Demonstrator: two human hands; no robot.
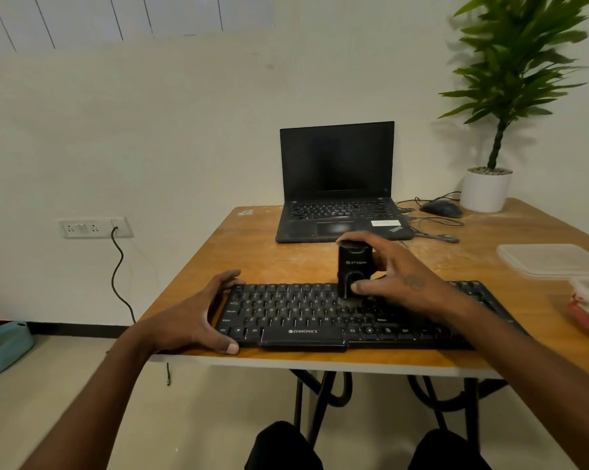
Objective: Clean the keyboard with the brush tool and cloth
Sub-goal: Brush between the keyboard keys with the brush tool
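A black keyboard [296, 313] lies along the front edge of the wooden table [286, 259]. My right hand [394, 279] grips a black block-shaped brush tool [352, 266] upright, with its bristles down on the keys right of the keyboard's middle. My left hand [201, 313] holds the keyboard's left end, fingers curled over its far corner and thumb at its front edge. No cloth is in view.
An open black laptop [337, 184] stands behind the keyboard, with a mouse [440, 208] and cables to its right. A potted plant [486, 188] sits at the far right corner. Clear plastic containers [554, 259] rest near the right edge.
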